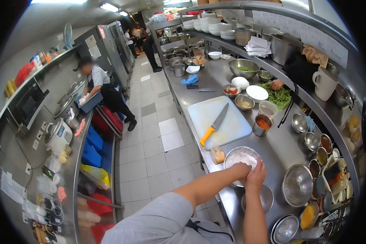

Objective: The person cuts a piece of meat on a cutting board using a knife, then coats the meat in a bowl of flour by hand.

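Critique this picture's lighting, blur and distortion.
Head view, top: the ceiling light glares near-white. Head view, edges: black corners frame the image and the shelf rail bows, suggesting a wide lens. Head view, centre: the knife looks fairly crisp, while the white powder is pale, its texture hard to read.

The steel counter (pixel 286 144) bears a cutting board (pixel 234 127), a colander (pixel 298 185) and leafy greens (pixel 279 98).
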A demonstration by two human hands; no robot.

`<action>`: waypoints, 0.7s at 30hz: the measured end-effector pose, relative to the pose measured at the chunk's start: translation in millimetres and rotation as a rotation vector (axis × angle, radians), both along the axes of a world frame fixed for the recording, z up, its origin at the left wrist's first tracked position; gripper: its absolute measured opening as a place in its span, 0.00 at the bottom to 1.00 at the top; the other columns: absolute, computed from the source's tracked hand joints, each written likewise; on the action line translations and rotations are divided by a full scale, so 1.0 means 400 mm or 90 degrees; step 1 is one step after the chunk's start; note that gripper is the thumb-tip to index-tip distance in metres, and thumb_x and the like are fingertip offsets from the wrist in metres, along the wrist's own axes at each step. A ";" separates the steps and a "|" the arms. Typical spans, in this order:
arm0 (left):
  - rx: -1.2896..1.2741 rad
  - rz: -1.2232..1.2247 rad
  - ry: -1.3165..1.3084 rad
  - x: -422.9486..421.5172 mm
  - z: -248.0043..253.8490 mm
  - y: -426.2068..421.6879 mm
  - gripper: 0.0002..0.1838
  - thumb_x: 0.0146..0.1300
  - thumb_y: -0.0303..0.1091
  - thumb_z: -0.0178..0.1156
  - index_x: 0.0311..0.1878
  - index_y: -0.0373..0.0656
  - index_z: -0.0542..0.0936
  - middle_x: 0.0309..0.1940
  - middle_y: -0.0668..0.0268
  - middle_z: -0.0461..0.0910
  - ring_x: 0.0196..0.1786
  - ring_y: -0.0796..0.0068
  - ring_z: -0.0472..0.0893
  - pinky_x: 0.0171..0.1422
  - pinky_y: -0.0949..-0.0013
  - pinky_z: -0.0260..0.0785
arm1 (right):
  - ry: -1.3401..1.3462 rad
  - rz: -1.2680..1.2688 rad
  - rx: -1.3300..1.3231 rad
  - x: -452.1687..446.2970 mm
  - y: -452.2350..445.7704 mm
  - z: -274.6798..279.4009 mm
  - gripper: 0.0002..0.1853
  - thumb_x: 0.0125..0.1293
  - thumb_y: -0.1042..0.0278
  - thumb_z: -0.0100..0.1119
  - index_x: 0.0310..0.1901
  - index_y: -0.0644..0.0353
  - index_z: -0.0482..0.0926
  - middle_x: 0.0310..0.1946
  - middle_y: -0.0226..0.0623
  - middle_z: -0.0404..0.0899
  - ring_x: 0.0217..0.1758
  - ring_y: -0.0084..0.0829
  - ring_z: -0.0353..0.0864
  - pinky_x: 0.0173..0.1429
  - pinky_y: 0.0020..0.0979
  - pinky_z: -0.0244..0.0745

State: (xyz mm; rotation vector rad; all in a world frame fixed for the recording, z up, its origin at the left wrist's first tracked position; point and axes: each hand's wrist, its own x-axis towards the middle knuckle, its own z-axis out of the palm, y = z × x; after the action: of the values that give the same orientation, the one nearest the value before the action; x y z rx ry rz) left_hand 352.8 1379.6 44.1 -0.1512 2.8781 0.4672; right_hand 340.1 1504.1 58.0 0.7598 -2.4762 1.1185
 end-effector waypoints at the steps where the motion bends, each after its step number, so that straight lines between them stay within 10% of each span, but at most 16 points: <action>1: 0.001 -0.005 0.010 0.003 0.011 0.002 0.14 0.65 0.35 0.63 0.50 0.40 0.88 0.54 0.50 0.86 0.57 0.50 0.86 0.58 0.54 0.80 | 0.005 -0.009 0.003 0.001 0.000 0.004 0.32 0.66 0.80 0.52 0.74 0.57 0.70 0.61 0.53 0.76 0.66 0.57 0.74 0.73 0.51 0.67; 21: -0.080 -0.025 0.065 0.078 0.097 -0.035 0.14 0.66 0.33 0.62 0.51 0.45 0.90 0.50 0.54 0.88 0.54 0.56 0.88 0.53 0.53 0.83 | 0.057 -0.053 0.023 -0.002 -0.022 -0.046 0.30 0.67 0.80 0.53 0.72 0.58 0.72 0.60 0.52 0.77 0.64 0.56 0.75 0.69 0.50 0.71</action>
State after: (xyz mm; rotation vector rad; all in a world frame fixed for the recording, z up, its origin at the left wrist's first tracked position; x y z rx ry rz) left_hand 384.0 1365.7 83.0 -0.0937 3.0056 0.2947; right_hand 339.5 1495.2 39.8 0.6938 -2.4352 0.9919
